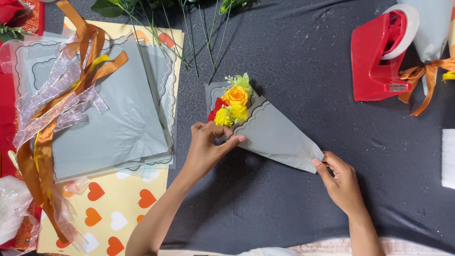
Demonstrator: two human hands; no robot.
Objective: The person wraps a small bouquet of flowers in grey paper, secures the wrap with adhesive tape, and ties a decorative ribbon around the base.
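Note:
A small bunch of flowers (pixel 233 102), orange, yellow and red with pale green, lies wrapped in a cone of grey paper (pixel 275 135) with a scalloped edge, on the dark cloth (pixel 294 57). My left hand (pixel 207 144) pinches the wide end of the cone just below the flowers. The narrow end of the cone is gripped by my right hand (pixel 339 178), its fingertips on the crumpled tip.
A stack of grey wrapping sheets (pixel 118 123) lies at left, with orange and clear ribbons (pixel 57 109) draped over it and heart-patterned paper (pixel 109 208) beneath. Green stems (pixel 189 33) lie at the top. A red tape dispenser (pixel 379 52) and a second wrapped cone with an orange bow (pixel 426 71) are top right.

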